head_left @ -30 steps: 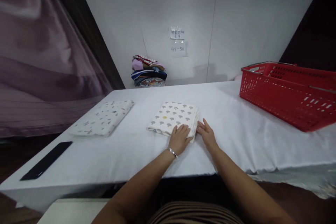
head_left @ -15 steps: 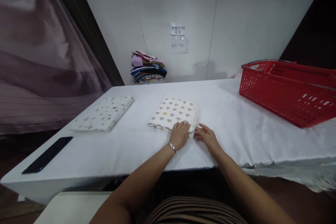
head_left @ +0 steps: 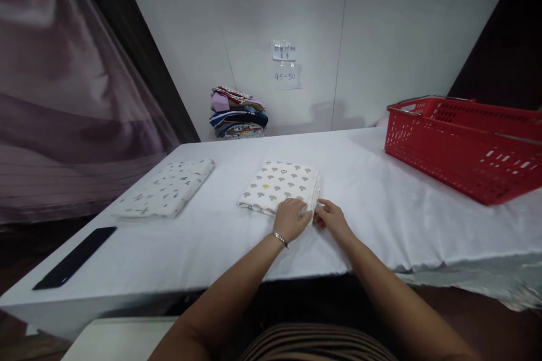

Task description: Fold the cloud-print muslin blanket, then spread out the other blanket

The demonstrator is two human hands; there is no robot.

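Note:
A folded white cloth (head_left: 279,183) with grey mushroom-like prints and one yellow print lies flat in front of me. At its near right corner, my left hand (head_left: 291,217), a silver bracelet at the wrist, curls over the near edge with the thumb toward the right. My right hand (head_left: 332,219) pinches the same corner from the right side, its fingertips against the cloth's edge. The two hands are close together, and the fabric between their fingers is partly hidden. To the left lies a second folded white cloth (head_left: 169,189) with small dark prints.
A white-covered table (head_left: 203,254) carries everything. On it are a red plastic basket (head_left: 449,152) at right and a flat black object (head_left: 76,256) at left. A stack of folded fabrics (head_left: 238,113) stands by the wall, left of paper signs (head_left: 286,76).
My left thumb has come round the cloth's near right corner. My right fingers have closed in on that same corner. The cloth stays in place, and the view has shifted slightly.

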